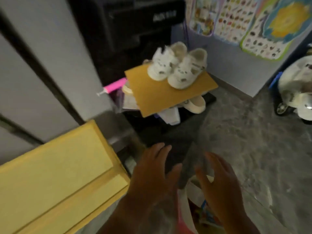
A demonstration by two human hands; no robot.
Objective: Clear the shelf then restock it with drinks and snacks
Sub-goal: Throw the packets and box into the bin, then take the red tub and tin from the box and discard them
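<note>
**Both hands free, nothing restocked yet**

Fingers point(162, 149) of your left hand point(152, 174) are spread and nearly straight at the lower centre of the frame, gripping nothing; those of your right hand point(219, 186), just beside it, are likewise loosely spread and empty. Whether either hand brushes the bag point(200, 210) below is too blurred to tell.

You look to be between steps, judging by the free hands: the shelf itself cannot be picked out with any certainty. What may be the snacks lies in that bag of colourful packets at the bottom edge, under your right wrist. No drinks are visible.

At centre frame a pair of white shoes point(177, 66) sits on a tan board point(157, 95) atop a cluttered pile; a yellow panel point(55, 174) fills the lower left.

Your next move probably calls for lowering both hands to the bag and closing your fingers round a packet or the rim.
</note>
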